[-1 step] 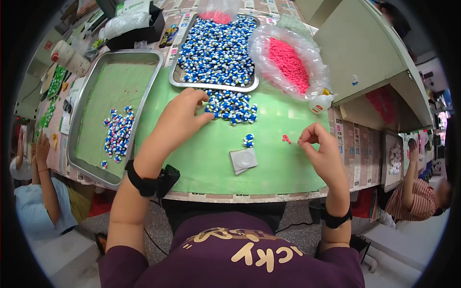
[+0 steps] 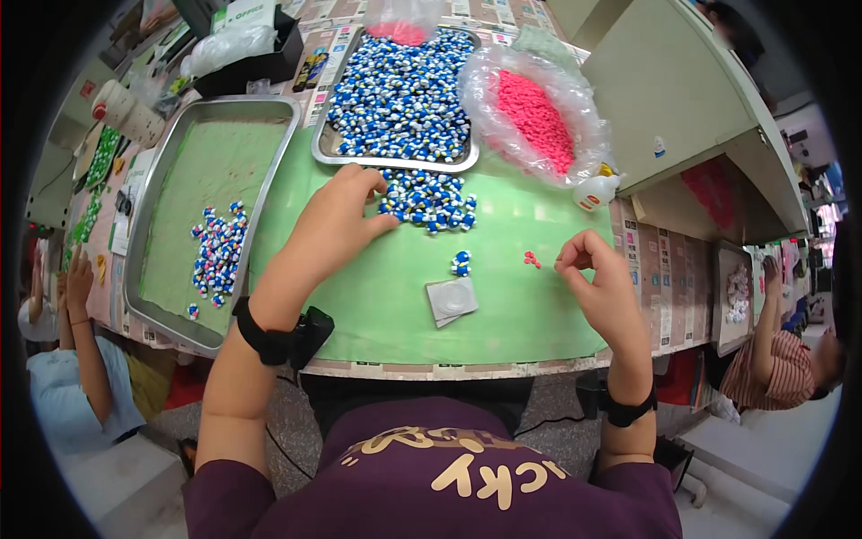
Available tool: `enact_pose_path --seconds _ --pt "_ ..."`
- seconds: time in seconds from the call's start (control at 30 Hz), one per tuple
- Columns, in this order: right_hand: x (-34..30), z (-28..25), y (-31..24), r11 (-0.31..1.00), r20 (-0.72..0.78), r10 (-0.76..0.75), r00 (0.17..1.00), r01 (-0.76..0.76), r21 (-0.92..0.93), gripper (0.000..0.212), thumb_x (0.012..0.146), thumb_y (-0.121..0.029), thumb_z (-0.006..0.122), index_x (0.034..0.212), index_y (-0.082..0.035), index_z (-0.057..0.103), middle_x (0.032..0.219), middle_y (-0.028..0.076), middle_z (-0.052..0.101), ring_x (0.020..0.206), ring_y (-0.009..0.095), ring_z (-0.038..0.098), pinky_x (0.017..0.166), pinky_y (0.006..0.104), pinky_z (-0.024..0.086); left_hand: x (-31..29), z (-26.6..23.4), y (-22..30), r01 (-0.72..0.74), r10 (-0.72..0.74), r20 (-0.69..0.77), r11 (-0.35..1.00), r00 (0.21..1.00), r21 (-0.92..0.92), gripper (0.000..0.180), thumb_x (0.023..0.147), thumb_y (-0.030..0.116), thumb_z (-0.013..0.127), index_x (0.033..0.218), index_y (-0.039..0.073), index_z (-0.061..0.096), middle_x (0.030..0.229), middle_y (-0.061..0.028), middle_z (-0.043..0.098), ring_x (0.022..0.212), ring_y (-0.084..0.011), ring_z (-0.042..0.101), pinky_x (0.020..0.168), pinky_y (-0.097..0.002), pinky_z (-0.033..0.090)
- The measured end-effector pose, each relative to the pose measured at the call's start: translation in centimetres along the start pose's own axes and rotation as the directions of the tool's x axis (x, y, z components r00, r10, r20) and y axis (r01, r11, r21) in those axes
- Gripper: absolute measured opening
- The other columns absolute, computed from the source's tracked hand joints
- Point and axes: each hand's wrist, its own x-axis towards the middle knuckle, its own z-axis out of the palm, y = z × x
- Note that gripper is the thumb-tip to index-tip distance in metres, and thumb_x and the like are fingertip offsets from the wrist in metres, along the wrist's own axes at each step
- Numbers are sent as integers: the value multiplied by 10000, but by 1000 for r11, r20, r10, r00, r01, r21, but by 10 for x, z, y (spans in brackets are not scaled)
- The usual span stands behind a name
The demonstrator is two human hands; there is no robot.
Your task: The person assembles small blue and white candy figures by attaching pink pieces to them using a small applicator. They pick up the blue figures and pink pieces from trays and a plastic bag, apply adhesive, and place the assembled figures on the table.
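My left hand point(image 2: 339, 214) is at the left edge of a loose pile of small blue-and-white figures point(image 2: 431, 199), thumb and fingers apart, fingertips at the pile's edge. My right hand point(image 2: 600, 278) is held over the green mat point(image 2: 530, 319), fingers curled and thumb near the index finger; whether anything tiny is between them I cannot make out. Just left of its fingertips lie several small pink pieces point(image 2: 532, 260). Between my hands, one or two blue-and-white figures point(image 2: 461, 262) rest above a small pale square block point(image 2: 452, 301) with a round clear patch on top.
A metal tray point(image 2: 320, 144) heaped with blue-and-white figures lies ahead. At left, another metal tray point(image 2: 135, 260) holds a smaller group with pink parts. A plastic bag point(image 2: 480, 94) of pink pieces, a white bottle point(image 2: 594, 191) and a grey cabinet point(image 2: 673, 99) stand right. People work on both sides.
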Motion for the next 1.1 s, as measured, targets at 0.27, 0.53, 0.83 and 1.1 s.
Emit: enact_pose_path --seconds 0.27,0.53,0.83,1.1 --pt "6 20 9 991 2 -64 998 63 -121 134 818 58 611 882 5 505 801 144 579 746 279 614 673 359 487 -1 -3 -6 34 -30 61 998 998 -59 211 782 21 714 966 -6 615 866 -56 590 757 -131 584 675 -280 512" --pt "7 27 11 979 -22 -51 998 46 -201 165 825 67 636 895 7 500 773 100 567 694 179 560 644 304 463 -57 -29 40 91 -172 -17 596 985 -798 258 897 10 604 1152 -4 635 994 -44 641 838 -100 613 734 -263 537" --pt "6 24 8 980 65 6 998 8 -199 177 822 84 619 884 -7 481 788 64 534 714 143 539 672 268 448 -64 -19 26 94 -239 38 227 970 -969 258 946 80 587 1187 -10 603 1107 -107 649 877 -120 625 780 -269 532" --pt "-1 36 -82 866 18 -393 919 364 343 237 789 148 575 871 -58 490 909 79 540 841 181 510 800 289 420 -64 5 62 186 26 202 292 979 -938 189 966 95 590 1111 -5 657 959 -50 666 792 -92 624 728 -253 536"
